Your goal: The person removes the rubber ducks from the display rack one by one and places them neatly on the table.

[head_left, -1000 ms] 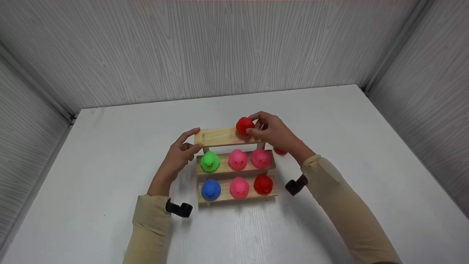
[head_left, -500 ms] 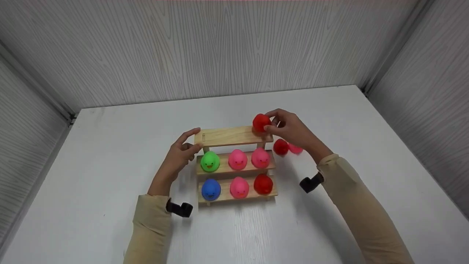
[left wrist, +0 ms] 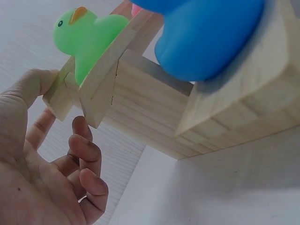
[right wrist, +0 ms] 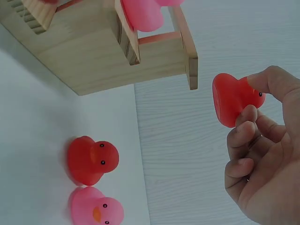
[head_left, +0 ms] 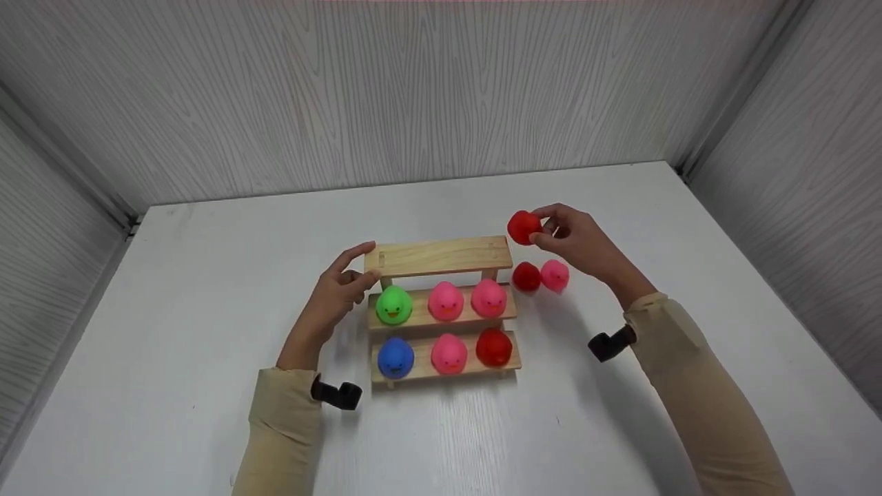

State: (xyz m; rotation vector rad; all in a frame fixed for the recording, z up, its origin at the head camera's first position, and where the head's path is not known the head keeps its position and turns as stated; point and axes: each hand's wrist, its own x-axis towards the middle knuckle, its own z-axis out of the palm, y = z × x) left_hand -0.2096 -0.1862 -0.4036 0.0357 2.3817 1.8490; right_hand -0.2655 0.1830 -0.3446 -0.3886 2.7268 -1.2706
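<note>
A three-tier wooden stand (head_left: 441,257) stands on the white table, its top tier bare. My left hand (head_left: 335,296) pinches the left end of that top tier between thumb and fingers. Off the stand's upper right end, my right hand (head_left: 577,240) holds a red rubber duck (right wrist: 229,98) in the air, thumb and fingers at its head. The middle tier carries a green duck (head_left: 394,305) and two pink ducks (head_left: 446,301). On the lowest tier sit a blue duck (head_left: 395,357), a pink duck (head_left: 448,354) and a red duck (head_left: 494,347).
Right of the stand, a second loose red duck (right wrist: 91,159) and a pink duck (right wrist: 96,208) rest side by side on the table (head_left: 207,289). A pale wood-grain panel (head_left: 400,89) rises behind the table, with side panels left and right.
My right hand has carried the red duck rightward, from over the top tier to beyond its right end. My left hand stays on the tier's left end.
</note>
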